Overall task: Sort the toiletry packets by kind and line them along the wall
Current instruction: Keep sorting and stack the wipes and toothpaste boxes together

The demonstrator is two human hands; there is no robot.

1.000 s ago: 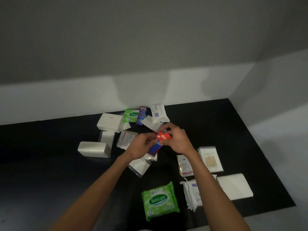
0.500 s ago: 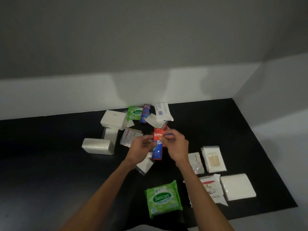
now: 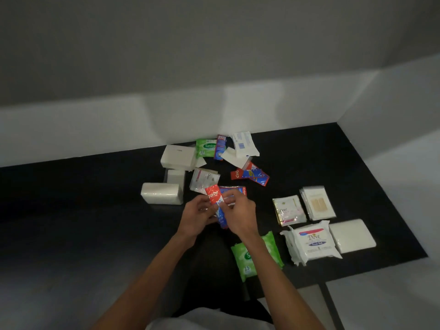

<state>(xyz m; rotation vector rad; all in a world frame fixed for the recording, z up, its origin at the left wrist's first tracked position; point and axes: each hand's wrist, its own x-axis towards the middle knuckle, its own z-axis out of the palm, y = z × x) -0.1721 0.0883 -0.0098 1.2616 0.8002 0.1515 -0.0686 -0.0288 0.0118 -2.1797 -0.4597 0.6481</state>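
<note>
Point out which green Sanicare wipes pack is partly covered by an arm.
The near green pack, closest to the person: the right forearm crosses over it. The other green pack lies clear of both arms by the back wall.

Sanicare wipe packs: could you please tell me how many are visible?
2. The far Sanicare pack lies by the wall; the near Sanicare pack lies partly under the right forearm. Others may be hidden.
</note>
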